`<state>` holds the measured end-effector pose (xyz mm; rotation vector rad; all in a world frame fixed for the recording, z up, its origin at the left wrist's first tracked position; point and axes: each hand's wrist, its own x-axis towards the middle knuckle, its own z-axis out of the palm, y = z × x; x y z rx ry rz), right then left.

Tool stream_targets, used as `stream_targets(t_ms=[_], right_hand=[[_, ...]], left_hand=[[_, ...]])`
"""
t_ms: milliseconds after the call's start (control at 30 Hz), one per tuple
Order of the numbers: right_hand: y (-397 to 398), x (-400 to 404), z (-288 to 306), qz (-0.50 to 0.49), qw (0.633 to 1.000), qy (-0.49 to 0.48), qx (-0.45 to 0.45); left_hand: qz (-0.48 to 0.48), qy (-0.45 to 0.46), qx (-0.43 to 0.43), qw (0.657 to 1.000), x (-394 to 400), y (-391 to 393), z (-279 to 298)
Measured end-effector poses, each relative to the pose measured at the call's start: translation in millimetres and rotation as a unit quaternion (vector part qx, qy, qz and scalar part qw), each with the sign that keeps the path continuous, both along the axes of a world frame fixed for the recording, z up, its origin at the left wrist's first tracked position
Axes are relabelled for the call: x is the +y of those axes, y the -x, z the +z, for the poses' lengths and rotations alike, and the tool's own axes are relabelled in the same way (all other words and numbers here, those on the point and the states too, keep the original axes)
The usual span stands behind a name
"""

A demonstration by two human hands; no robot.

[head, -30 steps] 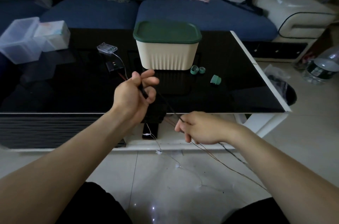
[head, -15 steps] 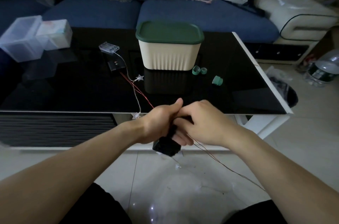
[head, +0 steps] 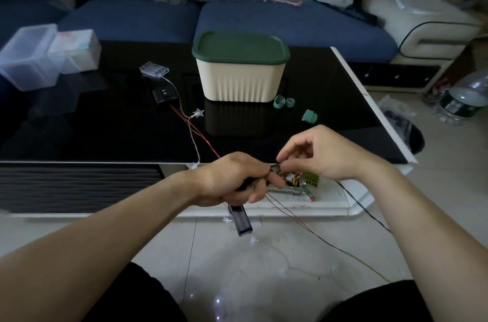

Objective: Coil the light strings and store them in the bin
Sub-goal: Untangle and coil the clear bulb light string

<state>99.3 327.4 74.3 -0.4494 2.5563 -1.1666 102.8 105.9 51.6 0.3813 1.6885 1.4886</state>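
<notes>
Light-string wire (head: 295, 224) gripped in both hands, in front of the bin (head: 241, 76).
Left hand (head: 232, 179) is fisted around wire and black battery box (head: 240, 220); right hand (head: 320, 154) pinches the wire beside it, below the table (head: 369, 110) edge.

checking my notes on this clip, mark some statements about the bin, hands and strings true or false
1. The bin has its green lid on. True.
2. The left hand is empty. False: it grips a dark battery box and wire.
3. The right hand pinches thin wire at the left hand. True.
4. The star light lies on the sofa. False: it lies on the black table.
</notes>
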Motion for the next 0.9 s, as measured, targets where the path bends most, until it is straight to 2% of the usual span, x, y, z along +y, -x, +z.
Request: stream_targets(t_ms=[100,167,300,400,533,633,733,900], right_hand=[[5.4,15.8,-6.6,0.006,0.997,-0.033,-0.065],[8.1,19.9,-14.2,-0.023,0.995,-0.024,-0.097],[11.9,14.6,-26.8,-0.026,0.983,-0.014,-0.179],[11.0,1.4,-32.7,-0.015,0.976,-0.053,-0.209],[6.4,-20.9,-29.2,-0.014,0.978,-0.120,-0.171],[-3.4,-40.7,-21.1,0.044,0.965,-0.228,-0.117],[-18.6,-60.2,-14.5,0.085,0.957,-0.267,-0.069],[-39.3,-81.6,-9.8,0.129,0.948,-0.292,0.003]], left_hand=[[-0.013,0.009,-0.007,1.000,-1.0,-1.6,-2.7],[0.015,-0.027,-0.039,0.999,-0.2,-2.6,0.5],[0.159,-0.173,-0.133,0.963,0.2,4.3,9.1],[0.243,-0.199,-0.104,0.944,-0.2,9.9,9.9],[0.276,-0.187,-0.083,0.939,3.7,7.4,9.3],[0.266,-0.230,-0.113,0.929,4.5,5.9,13.5],[0.278,-0.254,-0.152,0.914,1.9,6.2,15.2],[0.276,-0.168,-0.123,0.939,0.0,8.2,8.5]])
